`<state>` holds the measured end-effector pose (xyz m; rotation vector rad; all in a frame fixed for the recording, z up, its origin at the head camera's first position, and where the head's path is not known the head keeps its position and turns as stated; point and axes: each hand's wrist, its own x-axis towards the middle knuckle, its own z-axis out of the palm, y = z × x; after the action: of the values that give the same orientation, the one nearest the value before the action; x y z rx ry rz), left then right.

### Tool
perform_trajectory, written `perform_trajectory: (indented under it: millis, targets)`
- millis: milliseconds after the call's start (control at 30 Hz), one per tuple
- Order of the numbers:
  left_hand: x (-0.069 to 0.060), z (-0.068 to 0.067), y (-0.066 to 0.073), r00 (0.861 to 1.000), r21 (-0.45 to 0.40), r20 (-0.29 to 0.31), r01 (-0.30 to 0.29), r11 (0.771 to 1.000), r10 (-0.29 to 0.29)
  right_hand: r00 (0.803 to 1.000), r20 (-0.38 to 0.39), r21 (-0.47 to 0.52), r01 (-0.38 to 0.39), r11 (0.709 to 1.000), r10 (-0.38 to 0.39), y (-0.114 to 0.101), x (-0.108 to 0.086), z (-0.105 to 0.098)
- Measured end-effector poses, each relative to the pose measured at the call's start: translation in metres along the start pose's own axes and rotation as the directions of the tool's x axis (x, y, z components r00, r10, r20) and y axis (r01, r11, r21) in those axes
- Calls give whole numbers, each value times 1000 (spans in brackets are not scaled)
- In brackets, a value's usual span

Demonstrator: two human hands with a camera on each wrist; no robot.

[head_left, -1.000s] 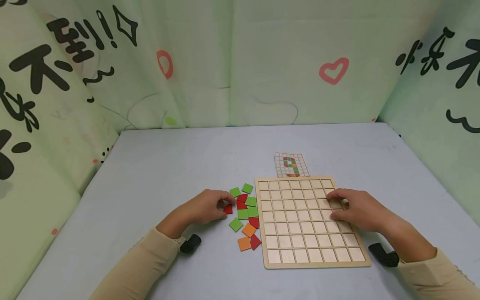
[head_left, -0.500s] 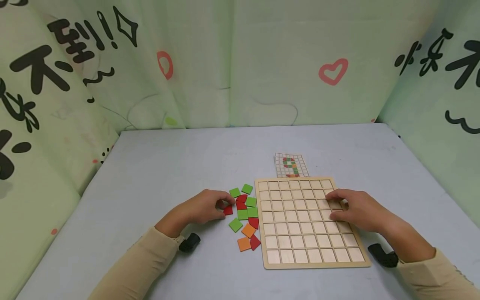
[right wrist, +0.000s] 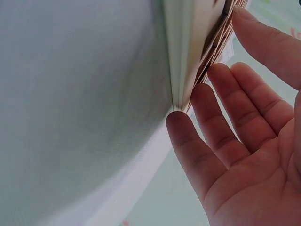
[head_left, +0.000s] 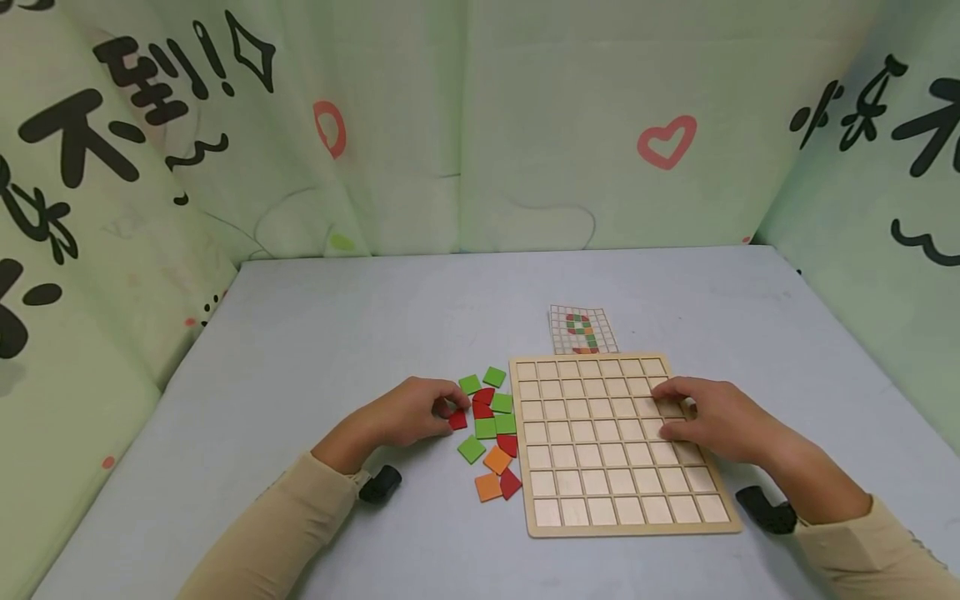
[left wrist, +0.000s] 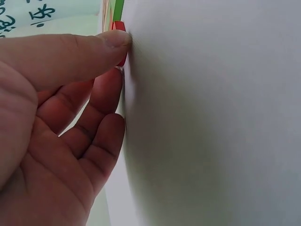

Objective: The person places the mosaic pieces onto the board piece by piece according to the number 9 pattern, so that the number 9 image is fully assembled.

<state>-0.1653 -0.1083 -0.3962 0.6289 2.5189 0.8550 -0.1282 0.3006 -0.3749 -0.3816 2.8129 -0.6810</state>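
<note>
In the head view my left hand (head_left: 412, 412) is at the left of a loose group of flat tiles, its thumb and forefinger around a red tile (head_left: 458, 420). The left wrist view has the thumb against that red tile (left wrist: 120, 25), which lies low at the table surface; part of it is hidden. My right hand (head_left: 720, 419) rests at the right side of a wooden grid board (head_left: 633, 531), with fingertips over its cells. Its fingers (right wrist: 221, 127) are spread and loosely bent in the right wrist view, with nothing held.
Green tiles (head_left: 472, 450), orange tiles (head_left: 488, 487) and red round-edged tiles (head_left: 511, 484) lie along the board's left edge. Behind the board is a pattern card (head_left: 603, 321) with a coloured figure on a grid. Printed curtains (head_left: 525, 125) surround the white table (head_left: 360, 308).
</note>
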Motion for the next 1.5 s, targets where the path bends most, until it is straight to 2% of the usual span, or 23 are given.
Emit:
perform_trajectory:
  millis: [433, 900, 1200, 1500]
  targets:
    - [0, 1, 3, 1000, 12, -13, 10, 1000, -9, 1000, 1, -6, 1, 1000, -1, 0, -1, -1]
    - [0, 2, 5, 999, 39, -22, -28, 999, 29, 1000, 13, -8, -10, 1000, 10, 0, 0, 0]
    - [1, -3, 13, 1000, -12, -25, -7, 1000, 7, 1000, 2, -5, -9, 1000, 9, 0, 0, 0]
    - [3, -3, 17, 1000, -111, -29, 2, 994, -6, 1000, -6, -5, 2, 1000, -2, 0, 0, 0]
